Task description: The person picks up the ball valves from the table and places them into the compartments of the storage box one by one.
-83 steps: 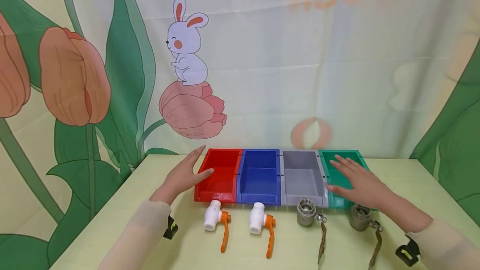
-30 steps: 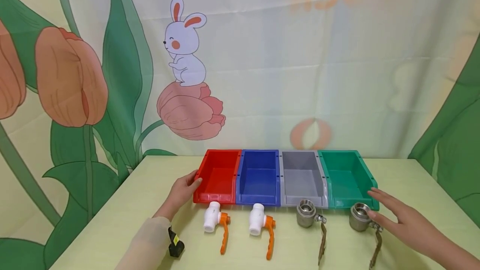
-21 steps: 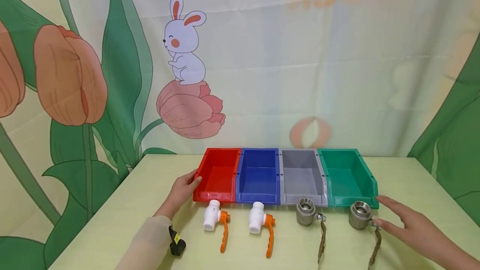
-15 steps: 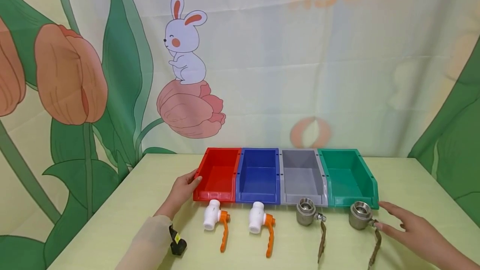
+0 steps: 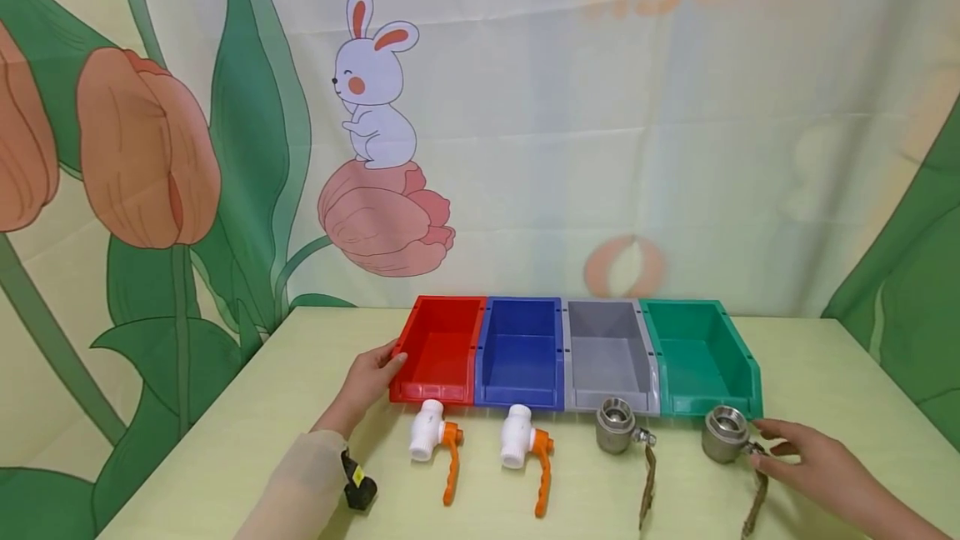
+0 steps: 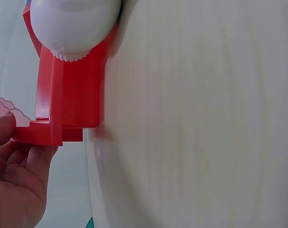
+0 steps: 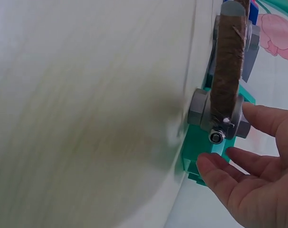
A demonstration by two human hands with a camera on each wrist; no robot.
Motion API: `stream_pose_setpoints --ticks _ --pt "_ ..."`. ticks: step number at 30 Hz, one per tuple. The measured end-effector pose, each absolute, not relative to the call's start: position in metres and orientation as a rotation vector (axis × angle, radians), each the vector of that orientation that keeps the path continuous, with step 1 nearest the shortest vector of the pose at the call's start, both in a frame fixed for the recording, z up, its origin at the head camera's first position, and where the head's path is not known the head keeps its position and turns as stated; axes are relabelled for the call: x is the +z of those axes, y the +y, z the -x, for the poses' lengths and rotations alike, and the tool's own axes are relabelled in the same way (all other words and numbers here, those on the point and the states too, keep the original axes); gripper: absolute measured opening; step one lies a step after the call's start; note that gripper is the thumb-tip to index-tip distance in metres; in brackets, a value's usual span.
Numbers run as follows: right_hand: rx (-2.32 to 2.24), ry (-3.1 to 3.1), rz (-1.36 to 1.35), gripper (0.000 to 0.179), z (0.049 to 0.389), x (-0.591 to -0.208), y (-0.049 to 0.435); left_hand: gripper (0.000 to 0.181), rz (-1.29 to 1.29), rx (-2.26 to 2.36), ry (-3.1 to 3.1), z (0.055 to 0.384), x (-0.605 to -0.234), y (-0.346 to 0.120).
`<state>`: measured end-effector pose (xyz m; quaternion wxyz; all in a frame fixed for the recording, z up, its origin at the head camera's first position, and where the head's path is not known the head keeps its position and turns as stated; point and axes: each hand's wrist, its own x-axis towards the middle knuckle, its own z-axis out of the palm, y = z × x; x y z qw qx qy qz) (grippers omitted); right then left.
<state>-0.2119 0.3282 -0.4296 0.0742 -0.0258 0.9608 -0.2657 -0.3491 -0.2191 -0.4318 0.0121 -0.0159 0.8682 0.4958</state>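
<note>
In the head view, the left side of a red bin [image 5: 431,392] is held by the left hand [image 5: 367,377]. A blue bin [image 5: 519,397], a grey bin [image 5: 611,400] and a green bin [image 5: 697,348] are lined up to its right on a pale table [image 5: 247,440]. Before the red and blue bins are placed a first white ball valve [image 5: 426,432] and a second white ball valve [image 5: 516,437], both orange-handled. A metal ball valve [image 5: 613,433] is set before the grey bin, and a far-right metal ball valve [image 5: 723,442] before the green bin, just beside the right hand [image 5: 821,461].

In the left wrist view, the red bin's edge is pinched between thumb and fingers.

In the right wrist view, the far-right valve's brown handle is shown; thumb and loosely bent fingers are parted about its stem end. Whether it is touched cannot be told.
</note>
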Motion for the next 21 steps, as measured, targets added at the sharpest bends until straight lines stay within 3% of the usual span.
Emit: stream_pose_setpoints --ticks 9,21 --pt "-0.861 2.796 -0.072 0.067 0.222 -0.434 0.322 0.051 0.056 1.552 2.709 0.349 -0.432 -0.219" --pt "-0.83 2.795 -0.039 0.061 0.227 -0.437 0.319 0.052 0.073 1.55 2.715 0.351 -0.435 -0.22"
